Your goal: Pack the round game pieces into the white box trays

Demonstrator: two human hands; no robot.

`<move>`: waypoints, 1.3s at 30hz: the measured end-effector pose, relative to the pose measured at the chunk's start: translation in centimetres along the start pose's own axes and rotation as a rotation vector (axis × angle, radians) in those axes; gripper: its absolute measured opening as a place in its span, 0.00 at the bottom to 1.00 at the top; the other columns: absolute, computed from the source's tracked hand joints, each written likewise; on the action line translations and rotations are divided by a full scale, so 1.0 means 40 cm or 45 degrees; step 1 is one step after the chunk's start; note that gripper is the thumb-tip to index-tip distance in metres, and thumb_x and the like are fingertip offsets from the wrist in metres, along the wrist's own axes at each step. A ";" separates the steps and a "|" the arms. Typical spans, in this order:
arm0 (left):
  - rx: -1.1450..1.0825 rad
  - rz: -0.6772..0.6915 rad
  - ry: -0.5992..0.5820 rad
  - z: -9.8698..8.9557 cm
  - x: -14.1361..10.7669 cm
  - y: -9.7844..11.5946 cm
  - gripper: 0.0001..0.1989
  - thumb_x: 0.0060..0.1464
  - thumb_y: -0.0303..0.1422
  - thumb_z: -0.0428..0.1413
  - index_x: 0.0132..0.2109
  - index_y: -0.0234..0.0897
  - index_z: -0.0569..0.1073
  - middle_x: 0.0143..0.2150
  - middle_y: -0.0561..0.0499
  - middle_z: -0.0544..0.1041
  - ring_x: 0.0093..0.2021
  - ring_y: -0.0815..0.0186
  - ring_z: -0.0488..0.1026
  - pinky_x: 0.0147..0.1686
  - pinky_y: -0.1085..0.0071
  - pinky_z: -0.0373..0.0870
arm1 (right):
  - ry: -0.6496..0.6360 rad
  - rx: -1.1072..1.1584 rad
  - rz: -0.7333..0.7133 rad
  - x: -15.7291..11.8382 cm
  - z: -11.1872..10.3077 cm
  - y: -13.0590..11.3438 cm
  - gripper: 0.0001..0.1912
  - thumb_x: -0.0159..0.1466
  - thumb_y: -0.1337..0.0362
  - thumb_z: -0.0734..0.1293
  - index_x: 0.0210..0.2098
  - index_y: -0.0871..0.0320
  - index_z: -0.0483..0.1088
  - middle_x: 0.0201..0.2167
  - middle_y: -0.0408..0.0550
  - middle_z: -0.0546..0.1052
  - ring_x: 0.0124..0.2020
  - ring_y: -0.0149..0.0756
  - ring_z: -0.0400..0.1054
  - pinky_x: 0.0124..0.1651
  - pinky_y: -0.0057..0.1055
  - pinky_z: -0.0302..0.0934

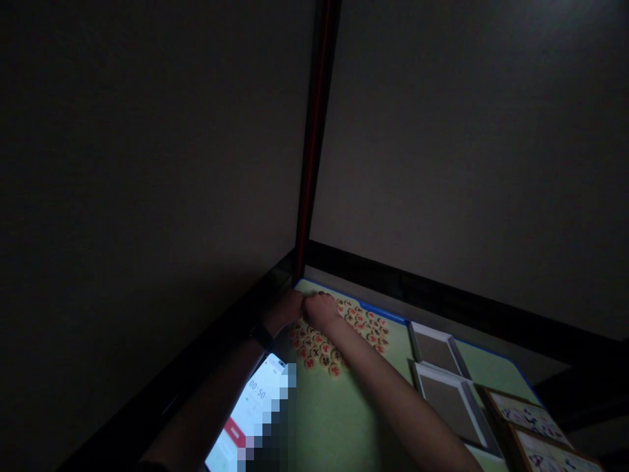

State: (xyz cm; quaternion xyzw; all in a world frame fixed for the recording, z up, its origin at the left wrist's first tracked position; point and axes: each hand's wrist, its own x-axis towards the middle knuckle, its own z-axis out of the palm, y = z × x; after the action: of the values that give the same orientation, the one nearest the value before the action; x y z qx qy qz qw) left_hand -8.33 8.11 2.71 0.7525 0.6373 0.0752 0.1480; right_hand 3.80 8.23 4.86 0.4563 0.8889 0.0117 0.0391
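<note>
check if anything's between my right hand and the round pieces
Nothing visible stands between the right hand and the round pieces beside it. The phone is off by the left forearm, and the right forearm may hide some pieces.

Above and to the left of your fingers, a plain, dark wall fills your view. A second plain wall spreads above and to their right, slightly lighter, with a faint pale glow high at its far right. Between the two, a dark red strip comes down to just above your fingers. A black band runs off to their right under the second wall. Beneath your fingers lies a pale green tabletop with blue edging. The light is dim.
</note>
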 end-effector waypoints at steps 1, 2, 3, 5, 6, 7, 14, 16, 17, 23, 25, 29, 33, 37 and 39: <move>-0.001 -0.007 0.002 0.001 0.004 0.003 0.12 0.54 0.22 0.50 0.40 0.25 0.78 0.43 0.33 0.80 0.44 0.55 0.77 0.43 0.66 0.70 | 0.001 0.009 0.003 -0.001 0.001 0.002 0.14 0.63 0.70 0.62 0.43 0.63 0.78 0.43 0.64 0.80 0.47 0.49 0.75 0.49 0.39 0.66; 0.001 -0.019 0.007 0.001 0.007 0.005 0.12 0.54 0.22 0.51 0.40 0.26 0.78 0.42 0.34 0.80 0.43 0.56 0.77 0.43 0.66 0.70 | 0.004 0.022 0.007 -0.002 0.002 0.006 0.14 0.63 0.70 0.62 0.44 0.63 0.78 0.43 0.64 0.80 0.47 0.48 0.75 0.49 0.38 0.66; 0.004 -0.031 0.016 0.003 0.009 0.007 0.12 0.54 0.22 0.51 0.40 0.27 0.78 0.42 0.35 0.80 0.43 0.57 0.77 0.43 0.67 0.70 | 0.008 0.038 0.013 -0.004 0.002 0.010 0.14 0.63 0.70 0.62 0.44 0.62 0.78 0.44 0.63 0.80 0.48 0.48 0.75 0.49 0.37 0.66; 0.004 -0.033 0.040 0.006 0.010 0.010 0.12 0.55 0.23 0.51 0.40 0.29 0.78 0.43 0.38 0.80 0.44 0.58 0.76 0.44 0.68 0.69 | 0.018 0.080 0.030 -0.008 0.003 0.022 0.15 0.63 0.68 0.63 0.46 0.60 0.77 0.44 0.61 0.80 0.48 0.46 0.75 0.48 0.35 0.66; 0.003 -0.032 0.052 0.008 0.009 0.011 0.12 0.55 0.23 0.51 0.41 0.29 0.78 0.44 0.39 0.80 0.45 0.59 0.76 0.44 0.69 0.69 | 0.022 0.104 0.040 -0.009 0.003 0.030 0.15 0.63 0.67 0.63 0.47 0.59 0.77 0.45 0.60 0.80 0.47 0.46 0.75 0.47 0.34 0.66; 0.004 -0.031 0.064 0.010 0.008 0.012 0.12 0.55 0.24 0.51 0.42 0.29 0.78 0.44 0.39 0.80 0.46 0.59 0.75 0.44 0.69 0.69 | 0.025 0.128 0.054 -0.009 0.005 0.038 0.15 0.63 0.66 0.64 0.48 0.59 0.76 0.45 0.59 0.80 0.47 0.46 0.75 0.46 0.33 0.67; 0.031 -0.049 0.106 0.008 0.000 0.016 0.11 0.56 0.23 0.50 0.42 0.28 0.77 0.42 0.38 0.79 0.44 0.59 0.75 0.42 0.69 0.68 | 0.012 0.314 0.079 0.005 0.040 0.099 0.13 0.60 0.70 0.66 0.40 0.51 0.80 0.40 0.44 0.83 0.43 0.34 0.77 0.42 0.22 0.64; 0.032 -0.031 0.100 0.007 0.001 0.015 0.12 0.58 0.23 0.49 0.42 0.27 0.77 0.42 0.38 0.79 0.44 0.59 0.75 0.42 0.69 0.68 | 0.016 0.339 0.060 0.007 0.046 0.113 0.15 0.59 0.72 0.66 0.39 0.50 0.81 0.38 0.41 0.83 0.42 0.33 0.77 0.41 0.21 0.64; 0.031 -0.024 0.096 0.007 0.002 0.014 0.12 0.59 0.23 0.48 0.42 0.27 0.76 0.42 0.37 0.79 0.44 0.59 0.75 0.42 0.68 0.68 | 0.017 0.343 0.051 0.007 0.048 0.118 0.15 0.58 0.72 0.66 0.38 0.50 0.81 0.37 0.41 0.83 0.41 0.33 0.77 0.41 0.21 0.64; -0.003 -0.025 0.079 0.010 0.006 0.008 0.12 0.56 0.20 0.49 0.39 0.29 0.77 0.38 0.41 0.79 0.40 0.60 0.75 0.40 0.69 0.68 | 0.066 0.254 0.060 0.014 0.042 0.120 0.15 0.62 0.69 0.64 0.43 0.51 0.80 0.42 0.47 0.82 0.45 0.38 0.76 0.45 0.25 0.65; -0.019 -0.025 0.086 0.007 0.006 0.009 0.11 0.56 0.21 0.49 0.39 0.30 0.77 0.36 0.42 0.79 0.40 0.61 0.75 0.39 0.70 0.68 | 0.098 0.190 0.068 0.019 0.036 0.107 0.15 0.64 0.67 0.63 0.45 0.54 0.79 0.45 0.53 0.81 0.49 0.42 0.74 0.48 0.29 0.65; -0.039 -0.043 0.098 0.002 0.004 0.011 0.13 0.55 0.20 0.48 0.41 0.29 0.77 0.38 0.42 0.79 0.40 0.61 0.76 0.39 0.70 0.68 | 0.085 0.064 0.019 0.031 0.024 0.076 0.13 0.63 0.67 0.65 0.44 0.57 0.79 0.45 0.58 0.80 0.50 0.45 0.73 0.49 0.32 0.66; -0.048 -0.047 0.057 0.007 0.005 0.007 0.13 0.53 0.20 0.49 0.35 0.31 0.77 0.35 0.44 0.80 0.38 0.62 0.75 0.37 0.72 0.67 | 0.032 -0.035 -0.050 0.044 0.014 0.060 0.13 0.64 0.71 0.63 0.43 0.61 0.79 0.44 0.61 0.80 0.50 0.46 0.73 0.49 0.33 0.66; -0.060 -0.054 0.037 0.015 0.006 -0.003 0.11 0.54 0.22 0.50 0.34 0.31 0.78 0.36 0.43 0.80 0.38 0.61 0.76 0.37 0.72 0.67 | -0.015 -0.079 -0.126 0.053 0.011 0.051 0.13 0.64 0.72 0.64 0.43 0.62 0.79 0.43 0.62 0.80 0.51 0.46 0.73 0.51 0.33 0.66; -0.067 -0.060 0.050 0.018 0.005 -0.008 0.11 0.55 0.23 0.50 0.36 0.31 0.78 0.38 0.42 0.80 0.39 0.61 0.76 0.38 0.71 0.68 | -0.033 -0.083 -0.149 0.055 0.014 0.047 0.12 0.63 0.71 0.65 0.44 0.63 0.78 0.43 0.63 0.80 0.50 0.45 0.74 0.51 0.33 0.66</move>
State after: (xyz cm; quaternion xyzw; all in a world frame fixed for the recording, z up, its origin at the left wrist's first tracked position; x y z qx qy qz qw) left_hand -8.37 8.27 1.93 0.7314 0.6556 0.1033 0.1569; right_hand 4.09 11.11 4.29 0.4020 0.9126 0.0326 0.0661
